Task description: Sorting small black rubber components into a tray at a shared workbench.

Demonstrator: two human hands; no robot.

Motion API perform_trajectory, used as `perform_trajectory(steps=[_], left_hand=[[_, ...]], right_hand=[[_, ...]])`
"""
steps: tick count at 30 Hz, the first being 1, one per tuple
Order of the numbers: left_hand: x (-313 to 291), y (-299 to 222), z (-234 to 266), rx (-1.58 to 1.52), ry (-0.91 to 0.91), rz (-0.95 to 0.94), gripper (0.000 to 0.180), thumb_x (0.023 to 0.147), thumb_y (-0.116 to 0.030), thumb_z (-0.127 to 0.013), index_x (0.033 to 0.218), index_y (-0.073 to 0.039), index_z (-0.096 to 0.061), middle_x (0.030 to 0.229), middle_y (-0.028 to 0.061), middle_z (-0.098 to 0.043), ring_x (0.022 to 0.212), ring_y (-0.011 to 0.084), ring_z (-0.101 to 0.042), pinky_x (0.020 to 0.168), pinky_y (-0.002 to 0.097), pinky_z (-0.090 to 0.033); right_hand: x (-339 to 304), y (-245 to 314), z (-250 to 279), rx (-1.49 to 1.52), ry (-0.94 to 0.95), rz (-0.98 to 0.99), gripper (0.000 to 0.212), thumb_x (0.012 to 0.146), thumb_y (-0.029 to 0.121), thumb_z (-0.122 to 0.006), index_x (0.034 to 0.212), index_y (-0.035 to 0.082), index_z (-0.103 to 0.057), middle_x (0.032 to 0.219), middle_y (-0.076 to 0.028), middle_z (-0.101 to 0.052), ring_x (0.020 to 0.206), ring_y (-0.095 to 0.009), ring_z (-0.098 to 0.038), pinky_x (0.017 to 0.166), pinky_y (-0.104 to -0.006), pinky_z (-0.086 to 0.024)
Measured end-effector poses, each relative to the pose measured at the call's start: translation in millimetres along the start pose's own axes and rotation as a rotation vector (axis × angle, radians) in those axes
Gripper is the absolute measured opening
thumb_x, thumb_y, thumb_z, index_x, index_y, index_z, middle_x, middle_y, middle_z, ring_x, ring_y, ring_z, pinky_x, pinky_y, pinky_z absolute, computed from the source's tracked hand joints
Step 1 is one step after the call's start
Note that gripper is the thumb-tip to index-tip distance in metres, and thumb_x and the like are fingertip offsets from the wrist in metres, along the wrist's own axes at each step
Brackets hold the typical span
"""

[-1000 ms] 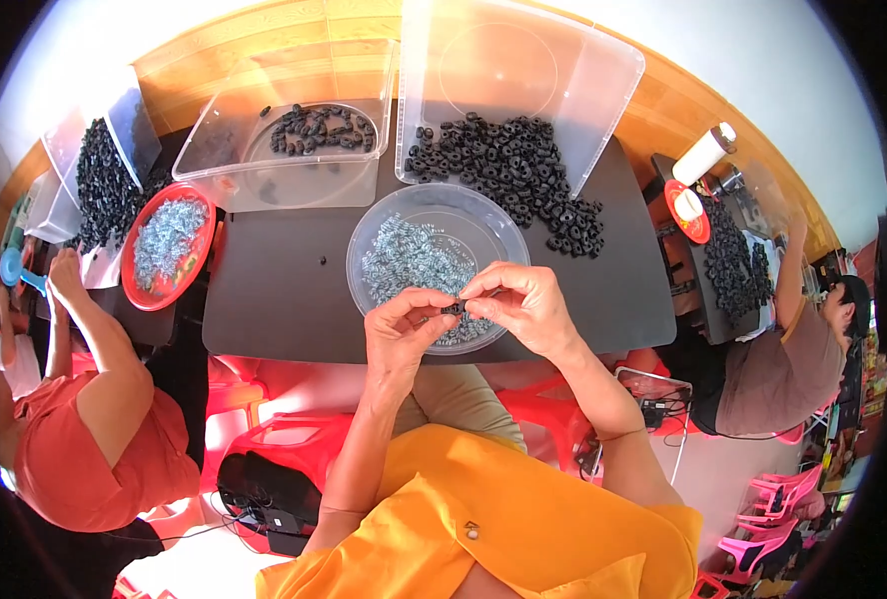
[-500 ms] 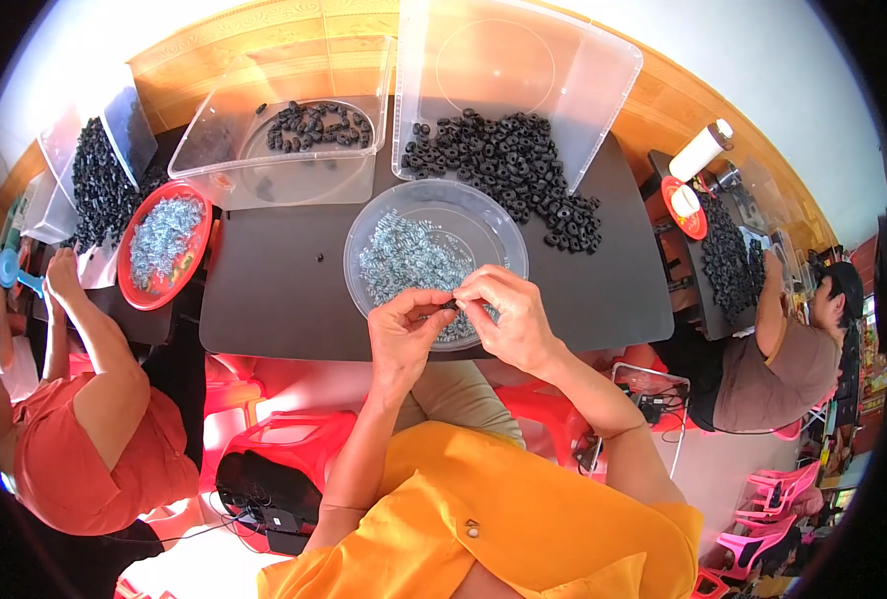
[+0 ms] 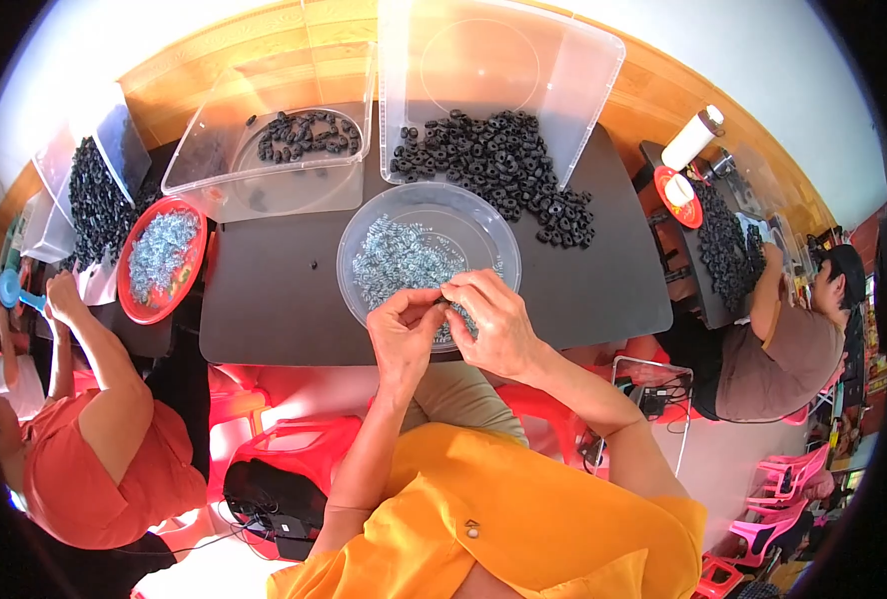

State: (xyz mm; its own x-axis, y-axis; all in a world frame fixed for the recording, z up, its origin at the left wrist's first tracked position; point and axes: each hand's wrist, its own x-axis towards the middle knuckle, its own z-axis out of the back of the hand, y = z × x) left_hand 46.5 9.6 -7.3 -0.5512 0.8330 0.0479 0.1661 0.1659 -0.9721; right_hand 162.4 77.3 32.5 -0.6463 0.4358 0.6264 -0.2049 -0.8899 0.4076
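Note:
Over the near rim of a clear round bowl (image 3: 510, 240), my left hand (image 3: 402, 334) and my right hand (image 3: 493, 324) meet fingertip to fingertip. Between their pinched fingers is a small black part (image 3: 443, 301), mostly hidden. The bowl holds a heap of tiny pale blue-silver pieces (image 3: 399, 255) that look like springs. Behind it, a pile of black knobby parts (image 3: 493, 150) spills from a clear bin (image 3: 588, 80) lying on its side, out onto the dark table (image 3: 274, 309).
Another clear bin (image 3: 264, 190) with black parts stands back left. A single tiny black piece (image 3: 315, 266) lies on the table. Left, a red tray (image 3: 202, 255) of springs sits near a person in red (image 3: 104, 449). A person in brown (image 3: 778, 364) works at the right.
The view has shifted slightly, moving the table and bins a little in the picture. My hands stay pinched together over the bowl, with the fingers slightly rearranged around the black part.

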Motion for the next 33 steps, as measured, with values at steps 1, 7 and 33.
perform_trajectory(steps=[1, 7, 33], left_hand=[[1, 1, 0, 0.003, 0.002, 0.000, 0.014, 0.075, 0.007, -0.064, 0.089, 0.004, -0.064, 0.081, 0.0074, -0.066, 0.074, 0.0109, -0.063, 0.068, 0.0223, -0.050], [1, 0, -3, -0.067, 0.026, 0.034, 0.013, 0.075, 0.006, -0.065, 0.088, 0.003, -0.065, 0.080, 0.0066, -0.066, 0.072, 0.0100, -0.062, 0.066, 0.0221, -0.050], [10, -10, -5, -0.236, 0.049, 0.134, 0.017, 0.077, 0.007, -0.063, 0.093, 0.003, -0.062, 0.089, 0.0067, -0.064, 0.078, 0.0110, -0.060, 0.071, 0.0228, -0.049]], right_hand=[[-1, 0, 1, 0.001, -0.002, -0.002, 0.027, 0.065, -0.004, -0.067, 0.090, -0.001, -0.057, 0.091, -0.011, -0.057, 0.079, -0.028, -0.057, 0.064, -0.0339, -0.050], [-6, -3, -1, -0.005, -0.031, -0.021, 0.037, 0.059, -0.005, -0.071, 0.094, -0.001, -0.058, 0.092, -0.010, -0.057, 0.081, -0.027, -0.058, 0.066, -0.0341, -0.050], [3, -11, -5, 0.086, -0.171, -0.070, 0.041, 0.058, -0.008, -0.070, 0.097, 0.001, -0.062, 0.090, -0.009, -0.062, 0.076, -0.024, -0.061, 0.063, -0.0307, -0.052]])
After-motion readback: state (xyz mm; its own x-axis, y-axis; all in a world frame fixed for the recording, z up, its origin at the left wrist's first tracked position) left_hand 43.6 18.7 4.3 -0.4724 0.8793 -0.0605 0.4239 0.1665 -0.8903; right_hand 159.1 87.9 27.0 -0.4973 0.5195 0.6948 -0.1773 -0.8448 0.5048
